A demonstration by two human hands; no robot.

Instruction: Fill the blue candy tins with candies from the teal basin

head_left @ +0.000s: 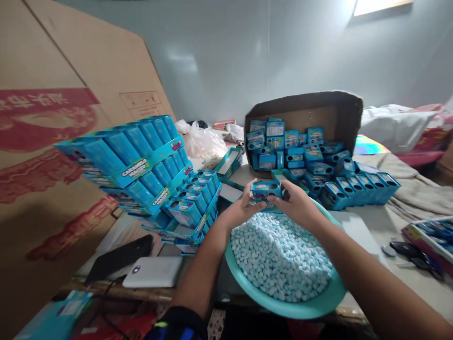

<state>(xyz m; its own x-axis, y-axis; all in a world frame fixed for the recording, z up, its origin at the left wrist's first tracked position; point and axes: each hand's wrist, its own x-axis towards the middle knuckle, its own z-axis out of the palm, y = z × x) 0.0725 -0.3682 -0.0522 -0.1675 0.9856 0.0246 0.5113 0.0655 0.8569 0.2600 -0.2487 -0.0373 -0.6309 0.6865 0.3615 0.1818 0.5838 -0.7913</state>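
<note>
Both of my hands hold one small blue candy box (267, 190) above the far rim of a turquoise basin (283, 306). My left hand (244, 205) grips its left end, fingers on the side and thumb across the near face. On the right end, my right hand (295, 200) has its fingers and thumb closed. A dark round opening shows on the box's upper side. Pale blue and white candies (279, 255) fill much of the basin below, heaped in the middle.
At left, stacked blue display trays (141, 170) hold rows of boxes beside a large cardboard sheet (71, 61). Behind, a cardboard carton (304, 104) spills more boxes; a row of boxes (361, 189) stands right. A white power bank (154, 272), black phone (120, 257) and scissors (417, 257) lie nearby.
</note>
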